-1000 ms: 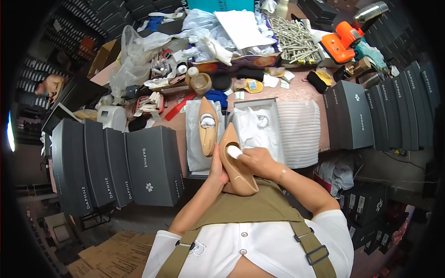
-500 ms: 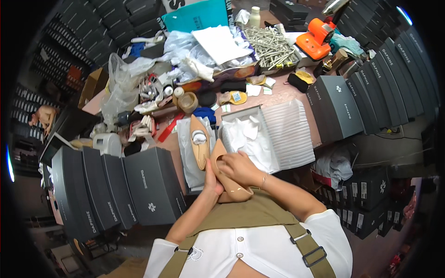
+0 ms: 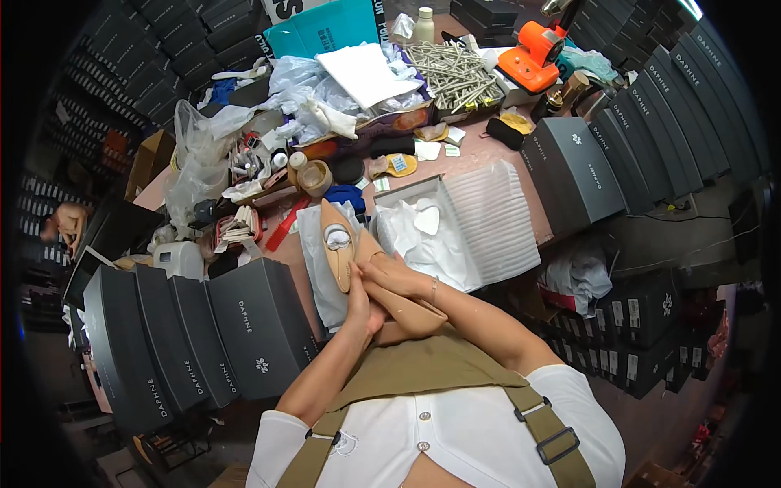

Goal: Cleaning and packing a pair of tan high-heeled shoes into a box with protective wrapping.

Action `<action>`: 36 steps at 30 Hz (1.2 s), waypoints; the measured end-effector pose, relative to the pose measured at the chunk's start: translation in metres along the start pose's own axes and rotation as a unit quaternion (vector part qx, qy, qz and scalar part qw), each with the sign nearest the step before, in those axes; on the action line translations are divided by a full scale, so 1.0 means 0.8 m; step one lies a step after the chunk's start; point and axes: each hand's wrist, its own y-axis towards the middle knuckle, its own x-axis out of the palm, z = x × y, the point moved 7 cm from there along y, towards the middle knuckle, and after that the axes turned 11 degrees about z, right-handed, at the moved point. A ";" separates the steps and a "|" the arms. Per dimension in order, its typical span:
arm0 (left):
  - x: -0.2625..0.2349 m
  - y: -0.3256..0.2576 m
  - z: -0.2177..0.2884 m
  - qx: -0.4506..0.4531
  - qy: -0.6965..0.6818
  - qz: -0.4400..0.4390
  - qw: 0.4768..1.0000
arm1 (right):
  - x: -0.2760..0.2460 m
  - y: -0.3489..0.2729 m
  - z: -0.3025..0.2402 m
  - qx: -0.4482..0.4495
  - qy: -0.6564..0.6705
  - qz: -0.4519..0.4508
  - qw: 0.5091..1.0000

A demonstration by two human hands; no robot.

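Note:
In front of my body I hold a beige pointed-toe shoe (image 3: 415, 314), its heel end toward me. My left hand (image 3: 363, 305) is closed around its left side. My right hand (image 3: 397, 275) lies over its opening, fingers pointing toward the toe; the fingertips are partly hidden, perhaps inside. The matching beige shoe (image 3: 334, 213) lies just beyond my left hand on white tissue paper (image 3: 309, 236), with white stuffing in its opening. To the right, an open grey shoebox (image 3: 411, 193) holds crumpled white tissue and a small white piece.
Ribbed white foam sheeting (image 3: 496, 220) lies beside the shoebox. Dark shoeboxes stand in rows at left (image 3: 252, 325) and right (image 3: 569, 171). Farther back are a heap of plastic bags (image 3: 301, 89), a box of metallic sticks (image 3: 455, 73) and an orange device (image 3: 530, 57).
My right hand has slid forward over the held shoe, covering more of its opening and toe. The whole view has shifted slightly.

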 end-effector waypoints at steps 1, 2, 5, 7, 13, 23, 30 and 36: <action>0.010 -0.006 0.000 0.006 0.036 -0.027 0.999 | -0.015 -0.014 -0.006 0.009 -0.018 0.024 1.000; 0.013 -0.002 0.004 -0.015 0.068 -0.046 0.997 | -0.029 -0.031 -0.014 0.084 -0.039 -0.018 0.996; -0.008 0.067 0.032 0.019 0.139 -0.072 0.987 | -0.010 -0.048 -0.034 0.000 -0.009 0.029 1.000; -0.016 0.083 0.033 0.044 0.094 -0.050 0.993 | -0.009 -0.037 -0.034 0.023 0.028 0.004 0.999; -0.002 0.040 0.042 0.087 0.153 0.019 0.984 | -0.005 -0.048 -0.035 -0.065 -0.062 -0.158 0.983; 0.010 0.083 0.047 0.082 0.121 -0.049 0.988 | -0.049 -0.054 -0.013 -0.046 -0.084 0.121 0.988; 0.000 0.096 0.004 0.038 0.141 0.011 0.989 | -0.021 -0.021 0.042 -0.053 -0.328 0.167 0.928; 0.023 0.064 0.008 0.074 0.181 -0.022 0.980 | -0.036 -0.072 0.018 0.040 -0.266 0.110 0.957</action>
